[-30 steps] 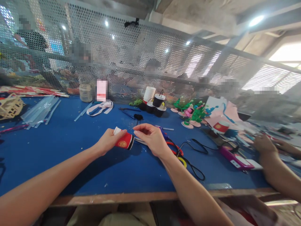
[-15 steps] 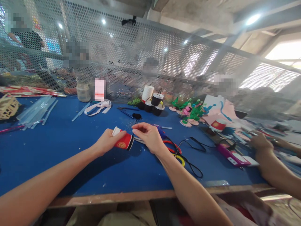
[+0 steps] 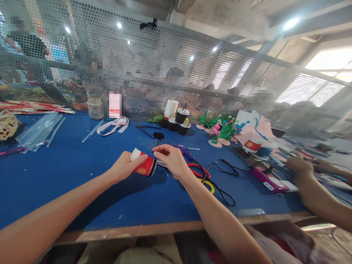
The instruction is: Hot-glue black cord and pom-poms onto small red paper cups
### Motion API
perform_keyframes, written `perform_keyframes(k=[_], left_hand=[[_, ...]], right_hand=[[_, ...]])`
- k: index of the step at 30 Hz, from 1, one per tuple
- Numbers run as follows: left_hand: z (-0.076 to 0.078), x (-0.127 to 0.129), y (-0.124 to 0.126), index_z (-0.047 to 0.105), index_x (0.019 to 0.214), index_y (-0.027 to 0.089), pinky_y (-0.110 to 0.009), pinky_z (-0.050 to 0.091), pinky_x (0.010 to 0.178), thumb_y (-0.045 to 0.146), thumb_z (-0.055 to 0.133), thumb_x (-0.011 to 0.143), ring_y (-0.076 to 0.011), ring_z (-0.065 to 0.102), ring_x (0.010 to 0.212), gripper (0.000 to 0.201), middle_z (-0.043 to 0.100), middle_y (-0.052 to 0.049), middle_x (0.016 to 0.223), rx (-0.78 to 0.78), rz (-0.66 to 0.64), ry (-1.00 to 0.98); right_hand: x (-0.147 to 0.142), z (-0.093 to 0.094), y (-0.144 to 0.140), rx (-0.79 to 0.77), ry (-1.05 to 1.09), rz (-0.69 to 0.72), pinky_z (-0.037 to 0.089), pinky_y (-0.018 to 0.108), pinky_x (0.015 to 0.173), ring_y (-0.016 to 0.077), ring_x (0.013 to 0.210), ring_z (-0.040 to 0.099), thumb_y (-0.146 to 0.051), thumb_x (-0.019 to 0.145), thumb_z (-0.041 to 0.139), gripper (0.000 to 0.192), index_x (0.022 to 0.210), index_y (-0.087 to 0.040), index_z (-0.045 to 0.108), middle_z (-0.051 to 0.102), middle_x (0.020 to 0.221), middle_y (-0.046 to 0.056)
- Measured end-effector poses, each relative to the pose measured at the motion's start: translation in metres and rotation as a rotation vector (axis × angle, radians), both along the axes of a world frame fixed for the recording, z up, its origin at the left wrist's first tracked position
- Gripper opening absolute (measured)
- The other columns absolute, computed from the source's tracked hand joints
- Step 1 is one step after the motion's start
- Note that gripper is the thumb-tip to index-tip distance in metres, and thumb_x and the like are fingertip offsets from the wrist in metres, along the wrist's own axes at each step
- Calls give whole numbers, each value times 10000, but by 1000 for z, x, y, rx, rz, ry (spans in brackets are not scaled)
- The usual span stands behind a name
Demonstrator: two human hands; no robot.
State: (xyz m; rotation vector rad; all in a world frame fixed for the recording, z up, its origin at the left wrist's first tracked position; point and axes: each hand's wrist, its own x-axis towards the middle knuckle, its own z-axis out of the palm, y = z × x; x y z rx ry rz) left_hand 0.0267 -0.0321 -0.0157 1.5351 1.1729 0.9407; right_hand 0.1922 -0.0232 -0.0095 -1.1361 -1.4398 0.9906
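My left hand [image 3: 123, 167] is wrapped round a red paper cup [image 3: 143, 169] with a white end and a black band at its other end. The cup is tilted on its side above the blue table, its black end facing my right hand. Close to that end, my right hand [image 3: 171, 158] is in a pinch, thumb against forefinger. Something thin and dark shows at its fingertips, too small to name. Behind the right hand lie scissors with red and yellow handles [image 3: 210, 186], partly covered, and a blue glue gun [image 3: 187, 152]. A small black tuft [image 3: 158, 135] lies just beyond.
Farther back stand black-wrapped cups [image 3: 182, 116], a stack of white cups [image 3: 171, 108] and green craft figures [image 3: 226, 131]. Clear strips [image 3: 40, 132] and a white ribbon [image 3: 113, 126] lie left. A purple device [image 3: 268, 179] sits right, near another person's hand [image 3: 299, 167]. Metal mesh rises behind.
The view has shifted slightly. Both hands keep almost the same pose: the left stays on the red cup, and the right stays pinched beside its black end.
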Motion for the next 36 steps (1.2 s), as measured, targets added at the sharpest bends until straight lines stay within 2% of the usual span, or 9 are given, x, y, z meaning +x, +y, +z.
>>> perform_keyframes(k=[18,36], left_hand=[[6,0,-6,531,480,129,-196,262,415,474,542,662,-65,333,426,390,417,38,435,48,-45,12],[6,-1,-8,569,503,126,-204,307,415,456,562,663,-82,388,428,367,483,12,445,52,-44,-34]], right_hand=[[-2,1,0,-119,74,25,376,246,598,99,577,501,-199,564,621,114,668,-157,640,589,601,-24],[-3,-3,4,-190,141,70,370,235,558,73,521,470,-198,545,632,125,663,-158,627,540,549,-45]])
